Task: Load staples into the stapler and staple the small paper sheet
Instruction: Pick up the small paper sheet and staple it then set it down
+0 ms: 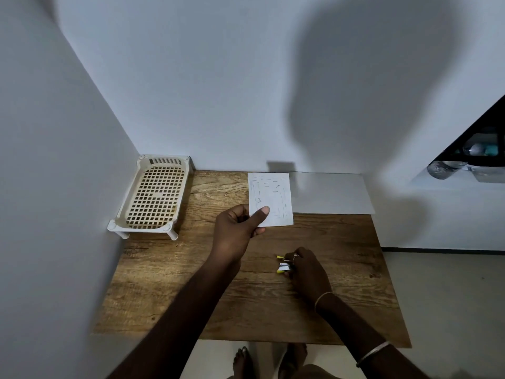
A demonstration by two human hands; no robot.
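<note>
My left hand pinches the lower left corner of the small paper sheet, thumb on top, and holds it above the back of the wooden table. The sheet is white and carries several short dark marks. My right hand rests on the table near the middle right with its fingers closed round a small yellow and white stapler. Only the stapler's left end shows past my fingers. No loose staples can be made out.
A cream plastic basket tray on short legs stands in the back left corner against the walls. A larger white sheet lies flat at the back right of the table. My bare feet show below the table's front edge.
</note>
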